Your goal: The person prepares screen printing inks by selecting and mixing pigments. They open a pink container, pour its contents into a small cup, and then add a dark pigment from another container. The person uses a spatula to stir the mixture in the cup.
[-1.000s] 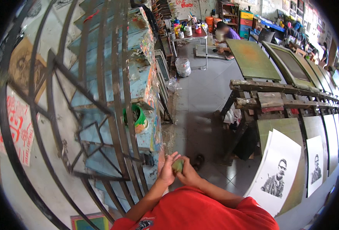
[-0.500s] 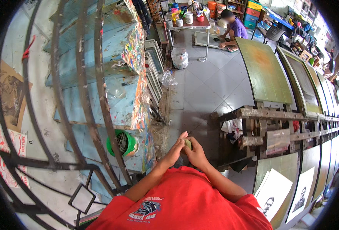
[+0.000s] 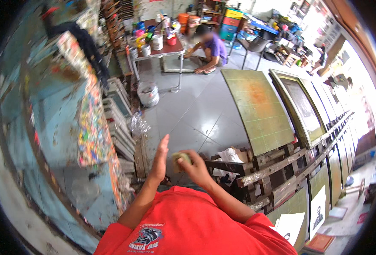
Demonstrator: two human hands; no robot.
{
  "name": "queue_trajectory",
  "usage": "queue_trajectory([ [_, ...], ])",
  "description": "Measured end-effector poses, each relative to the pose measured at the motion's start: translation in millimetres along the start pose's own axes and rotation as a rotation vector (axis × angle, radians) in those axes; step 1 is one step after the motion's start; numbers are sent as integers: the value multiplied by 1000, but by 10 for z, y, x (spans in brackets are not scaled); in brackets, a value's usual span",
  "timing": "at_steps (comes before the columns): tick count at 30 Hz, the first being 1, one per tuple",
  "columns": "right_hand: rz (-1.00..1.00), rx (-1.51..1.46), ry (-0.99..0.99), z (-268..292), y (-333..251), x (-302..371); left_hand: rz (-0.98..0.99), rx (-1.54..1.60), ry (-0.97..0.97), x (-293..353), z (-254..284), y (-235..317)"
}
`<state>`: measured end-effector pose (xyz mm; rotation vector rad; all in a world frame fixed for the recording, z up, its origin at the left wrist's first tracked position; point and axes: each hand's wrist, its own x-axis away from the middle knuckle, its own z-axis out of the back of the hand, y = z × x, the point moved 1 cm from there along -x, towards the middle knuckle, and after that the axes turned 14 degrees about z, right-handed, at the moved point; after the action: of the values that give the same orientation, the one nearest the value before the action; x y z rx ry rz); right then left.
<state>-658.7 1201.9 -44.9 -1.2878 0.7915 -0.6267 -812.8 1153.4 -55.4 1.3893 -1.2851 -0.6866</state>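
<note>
My left hand [image 3: 159, 160] is held up flat, fingers stretched together, with nothing in it. Just to its right, my right hand [image 3: 195, 168] grips a small yellow-green wad [image 3: 180, 161], with the thumb laid over it. Whether this is a sponge or a folded cloth is not clear. A narrow gap separates the wad from my left palm. Both hands are in front of my red shirt, above the floor.
To the right, olive-green boards [image 3: 260, 110] lean along a dark wooden rack [image 3: 256, 176]. Blue paint-stained steps [image 3: 56, 127] rise on the left beside stacked frames [image 3: 117, 123]. Beyond are a table [image 3: 162, 52] with paint pots, a bucket [image 3: 148, 94] and a crouching person [image 3: 215, 49].
My hands have parted; the left palm has come away from the wad, which stays in my right hand. The view has turned right, so the surroundings shift leftward and the railing mostly leaves it.
</note>
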Motion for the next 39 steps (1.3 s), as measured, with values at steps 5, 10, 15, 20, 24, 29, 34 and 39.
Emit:
queue_trajectory([
  [5,314,114,-49,63,-725,-809,239,495,19,-698,492,-129],
  [10,412,251,25,23,-131,-1563,348,525,64,-1359,464,226],
  [15,368,135,-317,188,268,-2549,223,461,-10,-2331,351,623],
  [20,659,149,-197,824,531,-3590,222,501,35,-3592,164,844],
  [24,305,90,-306,1427,569,-4267,280,550,49,-4514,-205,1038],
  [29,273,99,-47,1954,1100,-4965,446,542,-65,-5610,-672,1084],
  [34,-147,-660,299,2780,1564,-5845,386,192,-269,-6927,-1094,1105],
  [39,-142,-1004,563,3521,1764,-6575,446,-323,-789,-8271,-1587,1417],
])
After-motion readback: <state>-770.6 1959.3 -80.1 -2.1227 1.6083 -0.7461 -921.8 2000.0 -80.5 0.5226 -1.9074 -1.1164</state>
